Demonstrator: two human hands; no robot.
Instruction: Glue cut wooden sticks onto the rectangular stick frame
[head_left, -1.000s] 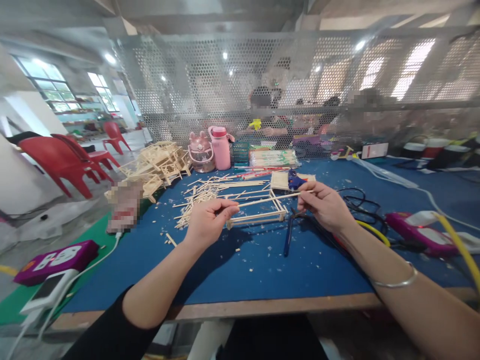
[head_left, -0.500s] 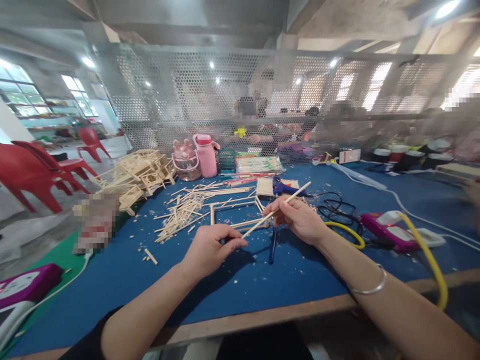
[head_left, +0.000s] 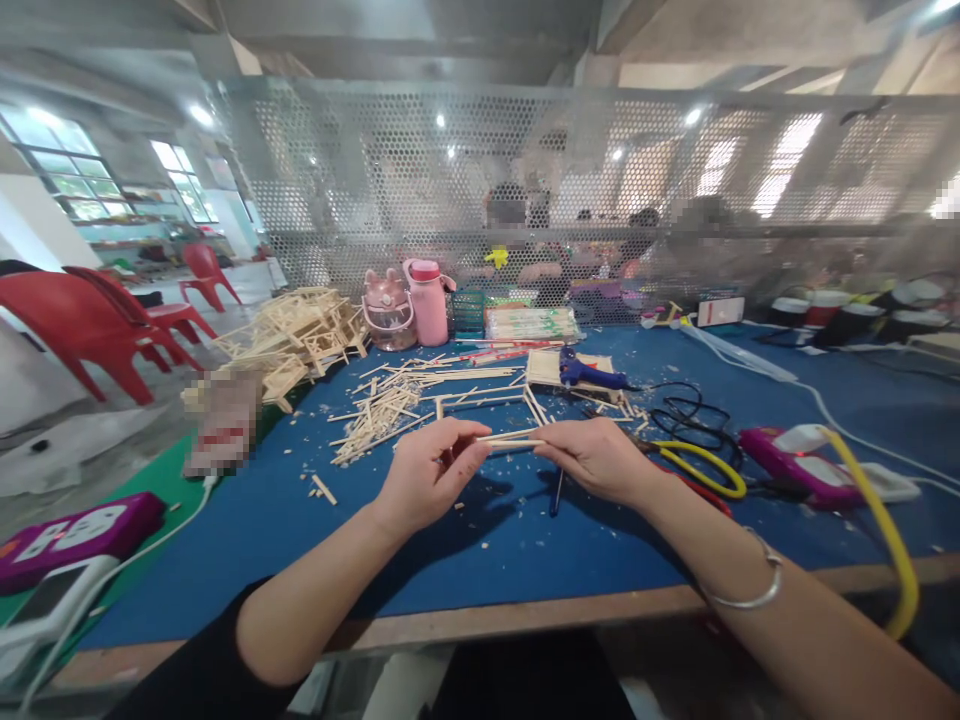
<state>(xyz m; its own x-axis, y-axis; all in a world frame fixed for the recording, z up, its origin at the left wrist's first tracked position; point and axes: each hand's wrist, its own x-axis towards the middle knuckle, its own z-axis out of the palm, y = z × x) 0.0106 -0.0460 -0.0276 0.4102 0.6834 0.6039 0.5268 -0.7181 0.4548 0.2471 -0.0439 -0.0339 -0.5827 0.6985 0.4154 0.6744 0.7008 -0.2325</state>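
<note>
My left hand [head_left: 431,475] pinches one end of a thin wooden stick [head_left: 516,444] between thumb and fingers. The other end is in the closed fingers of my right hand [head_left: 596,455], so the stick lies nearly level between them. Just behind is a rectangular frame of wooden sticks [head_left: 484,403] on the blue table, its near side partly hidden by my hands. Below my right hand shows a dark blue handle [head_left: 556,492]. A blue glue gun [head_left: 592,372] rests on a small wooden stick panel [head_left: 544,368] behind that hand.
Loose sticks [head_left: 382,408] are heaped left of the frame, near stacked stick models [head_left: 307,330]. A pink bottle [head_left: 430,308] and a clear-bodied jug [head_left: 389,318] stand behind. To the right are yellow handles [head_left: 705,470], black cable [head_left: 694,415] and a purple power strip [head_left: 787,465]. A perforated screen [head_left: 450,200] closes the back.
The stick between my hands was slanted half a second ago and is now nearly level. My hands have come closer together than a second ago. The view has shifted slightly.
</note>
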